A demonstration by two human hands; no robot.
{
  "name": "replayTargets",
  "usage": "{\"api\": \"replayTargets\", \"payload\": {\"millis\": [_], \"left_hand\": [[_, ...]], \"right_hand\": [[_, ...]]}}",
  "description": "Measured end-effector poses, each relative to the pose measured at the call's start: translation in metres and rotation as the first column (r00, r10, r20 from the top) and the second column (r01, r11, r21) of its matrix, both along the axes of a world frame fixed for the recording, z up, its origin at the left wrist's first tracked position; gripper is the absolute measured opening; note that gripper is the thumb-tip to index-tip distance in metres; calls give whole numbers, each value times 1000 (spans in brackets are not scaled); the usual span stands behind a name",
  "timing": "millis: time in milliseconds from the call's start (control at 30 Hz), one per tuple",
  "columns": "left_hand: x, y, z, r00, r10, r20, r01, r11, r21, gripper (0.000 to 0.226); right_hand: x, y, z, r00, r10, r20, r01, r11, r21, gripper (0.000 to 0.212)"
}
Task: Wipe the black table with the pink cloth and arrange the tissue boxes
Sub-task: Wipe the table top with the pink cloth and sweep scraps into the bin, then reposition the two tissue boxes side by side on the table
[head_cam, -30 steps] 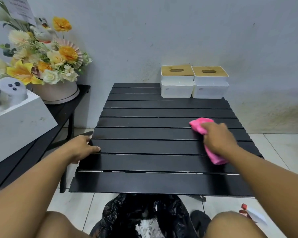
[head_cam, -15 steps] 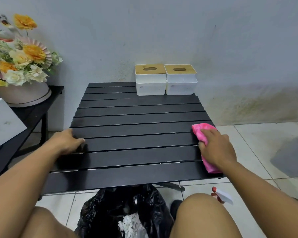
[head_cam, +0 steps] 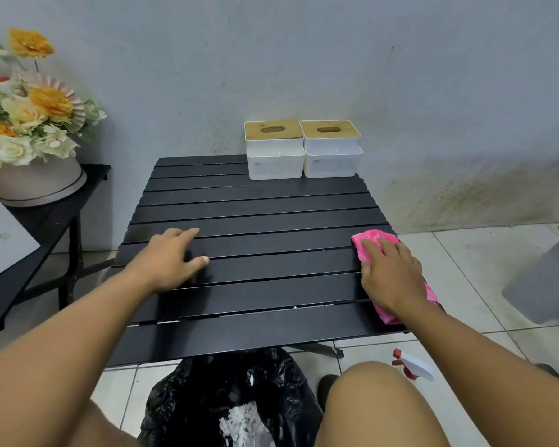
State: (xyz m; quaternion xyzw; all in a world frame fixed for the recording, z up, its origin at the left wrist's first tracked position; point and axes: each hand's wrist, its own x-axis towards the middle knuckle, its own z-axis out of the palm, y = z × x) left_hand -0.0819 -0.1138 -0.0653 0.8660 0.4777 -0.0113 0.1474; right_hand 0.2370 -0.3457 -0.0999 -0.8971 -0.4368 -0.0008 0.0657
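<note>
The black slatted table [head_cam: 265, 217] fills the middle of the view. At its far right corner, against the wall, two white tissue boxes with wooden lids stand side by side: the left tissue box [head_cam: 274, 150] and the right tissue box [head_cam: 331, 148]. My right hand [head_cam: 391, 275] presses the pink cloth [head_cam: 373, 238] flat on the table's right edge, and the cloth also shows behind my wrist. My left hand [head_cam: 171, 256] rests on the slats left of centre, fingers spread, holding nothing.
A flower arrangement in a pale pot [head_cam: 29, 137] sits on a black side table [head_cam: 88, 188] at the left. A black rubbish bag [head_cam: 233, 398] lies between my knees. A spray bottle [head_cam: 412, 367] lies on the tiled floor; a grey object [head_cam: 542, 282] is at right.
My left hand has moved from the table's left edge inward onto the slats. My right hand with the cloth has slid to the table's right edge. The camera has turned right.
</note>
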Motion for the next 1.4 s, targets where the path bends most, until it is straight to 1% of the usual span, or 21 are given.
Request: {"api": "replayTargets", "payload": {"millis": [100,167,233,267,333,367,400,467,500,533,633,733,933,1033,1167,1300,1400], "left_hand": [[16,-7,-7,997,-75,1,75,997,1,65],[22,-8,-11,993,-119,19,119,993,1,46],[27,-6,-15,988,-143,58,139,989,54,20],[30,-6,-15,986,-144,79,136,987,90,19],[35,-6,-15,986,-124,115,106,982,158,32],[38,-6,-15,984,-116,136,90,978,188,36],[41,-6,-15,981,-114,159,79,975,209,35],[46,-4,-16,970,-122,209,74,972,224,25],[49,-1,-16,965,-127,228,76,973,220,19],[51,1,-16,960,-132,247,79,973,215,15],[64,16,-14,948,-160,274,97,968,231,17],[85,38,-6,946,-176,273,108,963,246,22],[151,93,18,943,-210,258,140,954,267,35],[188,114,26,954,-216,208,152,947,284,39],[228,135,21,972,-216,89,176,928,329,33],[244,153,10,987,-157,-14,153,934,324,24],[244,163,6,987,-157,-20,155,933,326,22]], "right_hand": [[-9,12,4,998,3,66,-4,1000,17,46],[-17,25,8,997,-6,81,5,1000,14,39],[-26,42,16,997,15,73,-19,999,49,30],[-31,52,22,996,48,78,-54,996,71,30],[-42,74,36,993,108,52,-114,987,117,33],[-49,84,44,992,126,-1,-124,982,143,33],[-54,94,50,988,137,-67,-123,976,180,29],[-62,111,58,969,139,-202,-86,964,253,9],[-67,118,59,958,131,-257,-62,964,260,9],[-73,123,58,946,122,-300,-44,966,254,14],[-81,133,43,931,86,-354,-6,975,222,17],[-78,137,30,934,61,-351,4,983,183,21],[-61,145,21,951,33,-307,26,982,186,23],[-61,148,17,963,44,-265,9,981,196,25],[-63,152,13,972,47,-232,7,974,228,26],[-60,154,9,978,46,-203,4,970,242,26],[-58,155,7,979,43,-198,7,969,247,24]]}}
